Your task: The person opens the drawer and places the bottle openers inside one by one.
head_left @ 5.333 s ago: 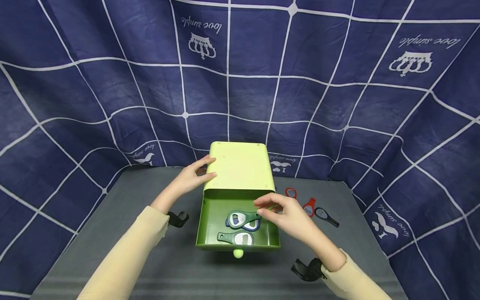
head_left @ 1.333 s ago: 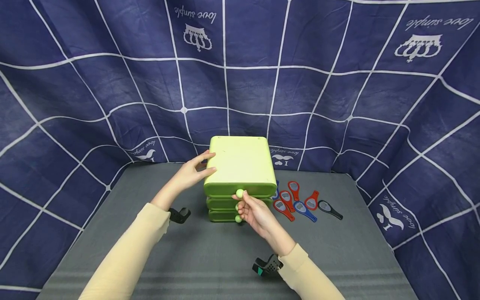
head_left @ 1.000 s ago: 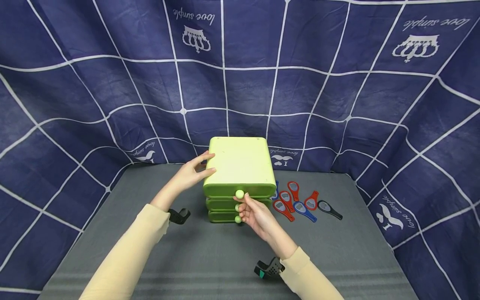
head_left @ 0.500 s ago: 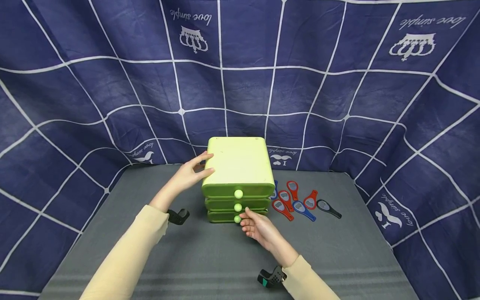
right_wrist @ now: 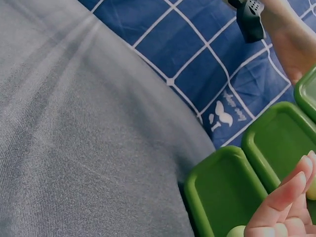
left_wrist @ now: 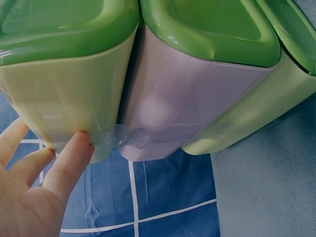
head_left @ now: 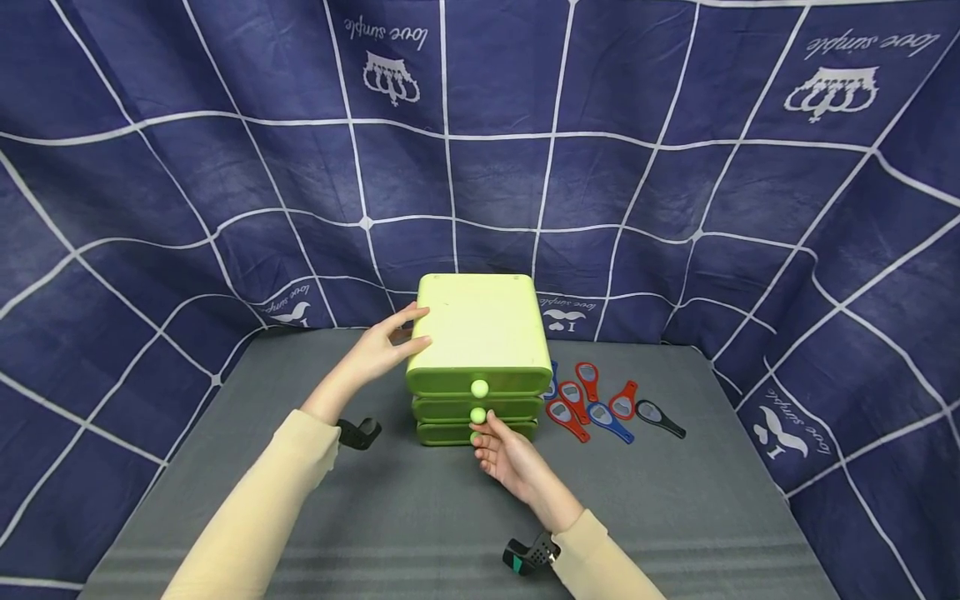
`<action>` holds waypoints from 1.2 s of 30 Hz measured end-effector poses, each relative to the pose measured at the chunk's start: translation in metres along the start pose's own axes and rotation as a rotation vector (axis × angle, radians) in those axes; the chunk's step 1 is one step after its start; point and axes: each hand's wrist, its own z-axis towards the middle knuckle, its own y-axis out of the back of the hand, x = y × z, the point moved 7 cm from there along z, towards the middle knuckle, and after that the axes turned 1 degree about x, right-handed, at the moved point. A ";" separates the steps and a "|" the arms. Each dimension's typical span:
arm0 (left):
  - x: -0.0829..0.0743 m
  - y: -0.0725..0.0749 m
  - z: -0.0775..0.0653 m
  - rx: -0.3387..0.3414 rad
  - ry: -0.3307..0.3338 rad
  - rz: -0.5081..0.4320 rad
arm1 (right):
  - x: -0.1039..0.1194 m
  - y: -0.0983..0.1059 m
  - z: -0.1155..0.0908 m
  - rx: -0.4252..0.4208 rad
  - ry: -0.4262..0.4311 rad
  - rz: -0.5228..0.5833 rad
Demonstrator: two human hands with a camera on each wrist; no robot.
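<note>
A three-drawer box (head_left: 480, 323) with a pale yellow-green top and green drawer fronts stands on the grey table, all its drawers pushed in. My left hand (head_left: 380, 345) rests on its left side and top edge, fingers spread and fairly straight. In the left wrist view, those fingertips (left_wrist: 79, 140) touch the top drawer's pale shell. My right hand (head_left: 519, 468) is at the middle drawer's knob (head_left: 477, 415), thumb on the right and forefinger below, pinching it. The bottom knob is partly hidden behind the curled fingers (right_wrist: 284, 197).
Several bottle openers lie right of the box: red ones (head_left: 573, 403), a blue one (head_left: 611, 422) and a dark one (head_left: 660, 418). Another blue opener (head_left: 552, 385) is half hidden behind the box. Behind hangs a blue checked curtain (head_left: 495, 192).
The top drawer, pulled out with bottle openers inside, has been pushed in. My right hand has let go of its knob and moved down to the middle one. The left hand stays.
</note>
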 end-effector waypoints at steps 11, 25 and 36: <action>0.000 0.000 0.001 -0.006 0.002 0.006 | 0.000 -0.004 0.006 0.029 0.023 0.066; 0.001 0.001 0.001 -0.004 -0.004 0.002 | -0.004 -0.008 -0.008 -0.027 0.040 0.034; 0.000 0.000 0.001 0.001 -0.015 -0.005 | -0.022 -0.013 -0.043 -0.003 0.002 -0.001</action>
